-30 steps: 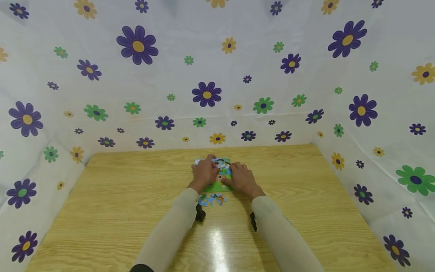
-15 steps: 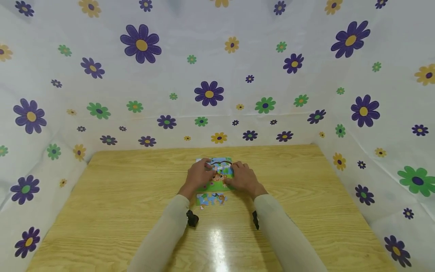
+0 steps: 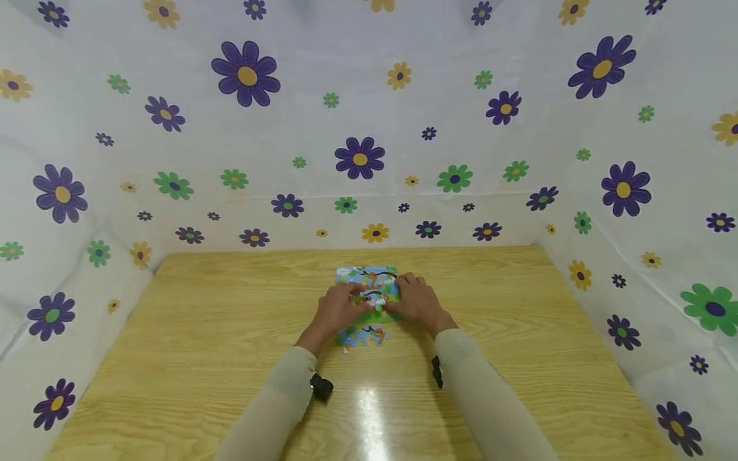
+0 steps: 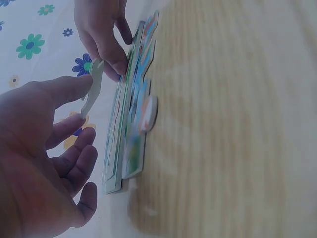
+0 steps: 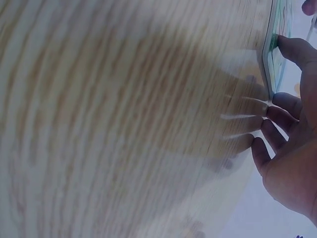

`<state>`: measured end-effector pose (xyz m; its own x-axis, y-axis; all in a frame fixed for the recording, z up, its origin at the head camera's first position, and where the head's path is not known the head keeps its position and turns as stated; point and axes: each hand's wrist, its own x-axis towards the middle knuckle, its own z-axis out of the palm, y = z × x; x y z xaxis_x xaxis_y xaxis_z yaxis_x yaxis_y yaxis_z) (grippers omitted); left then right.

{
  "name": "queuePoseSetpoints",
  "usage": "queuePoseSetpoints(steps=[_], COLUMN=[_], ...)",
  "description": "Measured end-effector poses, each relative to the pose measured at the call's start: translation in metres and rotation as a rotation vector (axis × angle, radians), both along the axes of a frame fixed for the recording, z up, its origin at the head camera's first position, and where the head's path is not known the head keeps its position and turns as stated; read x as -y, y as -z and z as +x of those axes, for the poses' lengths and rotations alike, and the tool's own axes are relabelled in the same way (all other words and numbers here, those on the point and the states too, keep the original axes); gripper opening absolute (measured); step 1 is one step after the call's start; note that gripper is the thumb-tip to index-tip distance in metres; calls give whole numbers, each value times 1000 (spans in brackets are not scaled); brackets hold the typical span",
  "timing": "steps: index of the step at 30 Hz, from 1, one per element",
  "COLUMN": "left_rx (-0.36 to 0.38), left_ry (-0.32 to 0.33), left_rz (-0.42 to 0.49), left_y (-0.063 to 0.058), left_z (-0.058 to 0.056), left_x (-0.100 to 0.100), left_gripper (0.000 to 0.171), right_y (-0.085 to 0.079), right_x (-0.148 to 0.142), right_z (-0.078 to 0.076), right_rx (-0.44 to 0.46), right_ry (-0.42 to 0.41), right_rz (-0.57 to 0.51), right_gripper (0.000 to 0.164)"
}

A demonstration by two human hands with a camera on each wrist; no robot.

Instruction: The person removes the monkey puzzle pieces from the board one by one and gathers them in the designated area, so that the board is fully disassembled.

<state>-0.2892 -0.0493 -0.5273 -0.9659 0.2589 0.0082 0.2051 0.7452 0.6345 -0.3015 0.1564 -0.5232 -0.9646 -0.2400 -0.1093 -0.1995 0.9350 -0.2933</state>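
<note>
A colourful jigsaw puzzle board (image 3: 377, 317) with animal pictures lies flat near the back of the wooden table. My left hand (image 3: 337, 308) is over its left part, pinching a puzzle piece (image 4: 93, 88) between thumb and forefinger, raised above the board in the left wrist view. The other left fingers are loosely bent. At the board's right side, my right hand (image 3: 419, 299) holds the edge: its thumb (image 5: 293, 49) presses on the top face and the fingertips meet the edge and the table beside it. Several loose pieces (image 3: 363, 335) lie along the near side of the board.
The wooden table (image 3: 230, 346) extends around the board on all sides. A white cloth (image 3: 300, 128) with printed flowers rises behind it and at both sides. Small black wrist cameras (image 3: 321, 387) sit on both sleeves.
My left hand has shifted left and toward me and now shows a piece lifted over the board. More of the board's upper part is visible. The right hand stays at the right edge.
</note>
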Motion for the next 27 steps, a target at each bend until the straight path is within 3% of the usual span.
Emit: queuePoseSetpoints(steps=[7, 18, 27], left_rx=[-8, 16, 1], left_ry=[32, 86, 136], left_rz=[-39, -129, -137], left_y=[-1, 1, 3], left_z=[10, 24, 36], left_x=[0, -8, -15], left_gripper=[44, 47, 44], right_y=[2, 1, 3], right_x=[-3, -3, -3], right_z=[-3, -4, -5], right_rx=[-6, 19, 25], right_ry=[-9, 0, 5], right_rz=[7, -1, 21], right_gripper=[65, 72, 72])
